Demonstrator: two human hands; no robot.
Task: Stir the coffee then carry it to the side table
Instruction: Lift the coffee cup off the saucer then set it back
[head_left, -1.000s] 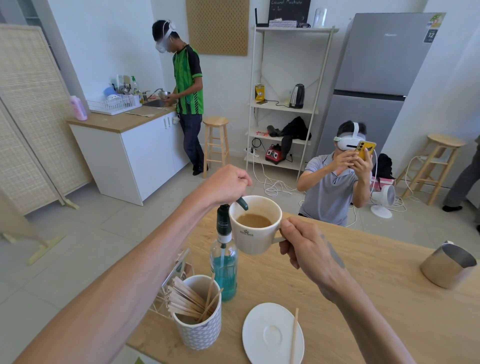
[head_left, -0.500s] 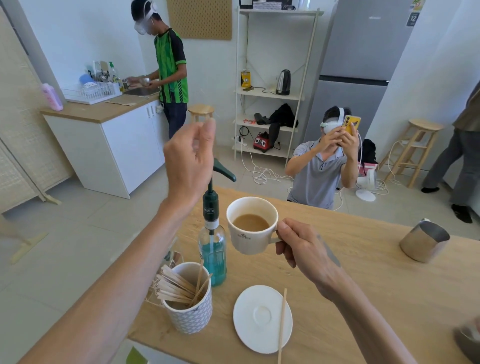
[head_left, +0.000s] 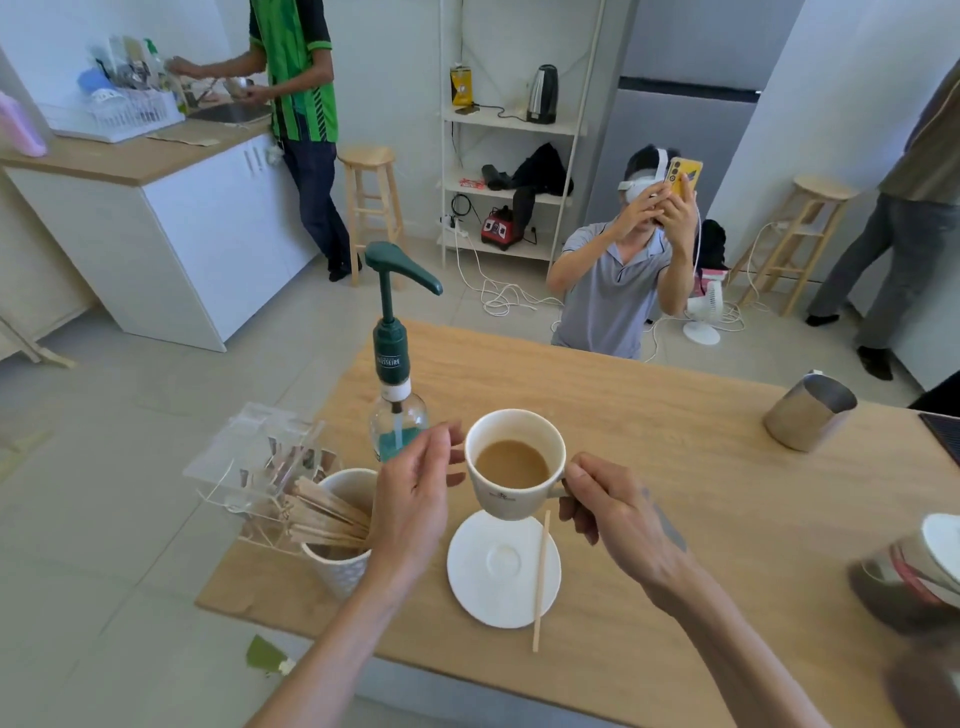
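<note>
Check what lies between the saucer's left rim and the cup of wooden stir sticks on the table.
In the head view, the left hand and its wrist cross that stretch, above bare wooden table, between the saucer and the stick cup. Nothing else lies there.

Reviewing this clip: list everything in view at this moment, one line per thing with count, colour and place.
coffee cup: 1, white, tan coffee inside, held above the saucer
saucer: 1, white, near table edge
stir stick: 1, pale wood, lying across the saucer's right rim
stick cup: 1, white patterned, full of wooden sticks, table's left end
syrup bottle: 1, clear with blue liquid, dark green pump, behind the cups
acrylic holder: 1, clear, left table corner
steel pitcher: 1, silver, table's right side
table: 1, light wood
stools: 2, wooden, at the back
other people: 3, at the sink, crouched with a yellow phone, at the right edge
left hand: 1, empty, beside the cup
right hand: 1, gripping the cup handle
</note>
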